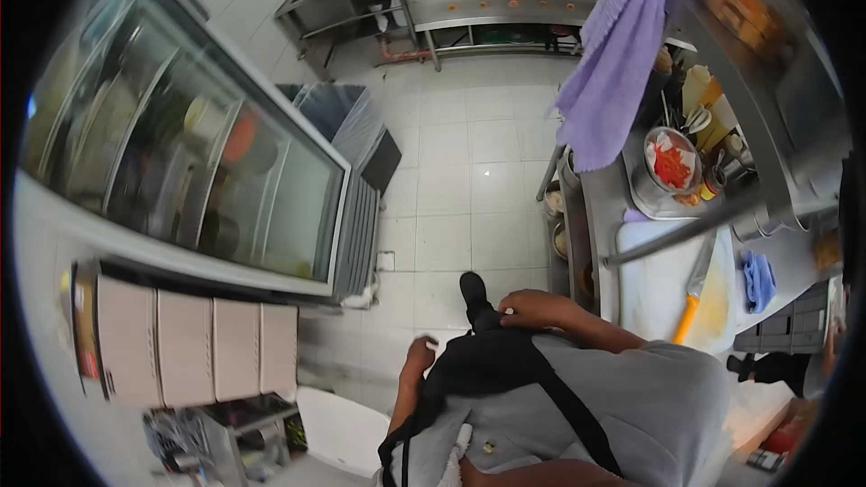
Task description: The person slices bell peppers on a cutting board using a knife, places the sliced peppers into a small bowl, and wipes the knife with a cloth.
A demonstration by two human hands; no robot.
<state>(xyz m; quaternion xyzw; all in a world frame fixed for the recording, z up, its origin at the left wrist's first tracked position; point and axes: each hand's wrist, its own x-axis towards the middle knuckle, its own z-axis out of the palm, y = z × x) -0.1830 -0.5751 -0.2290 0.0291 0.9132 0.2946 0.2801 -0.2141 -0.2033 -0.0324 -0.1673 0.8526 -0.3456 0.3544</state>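
My left hand hangs beside the black apron over the tiled floor. Its fingers look loosely curled, and I see nothing in them. In front of the apron, my right hand is bent inward with curled fingers; no held object shows. A black shoe sticks out past the apron. The counter to the right bears a white cutting board. On that board lies a knife with an orange handle. A folded blue cloth rests beside it, apart from both hands.
A glass-door fridge stands at left, near a lined bin. Ahead is a stove. A purple towel hangs from the right-hand shelf, above a metal pot with red food. Floor tiles stretch between.
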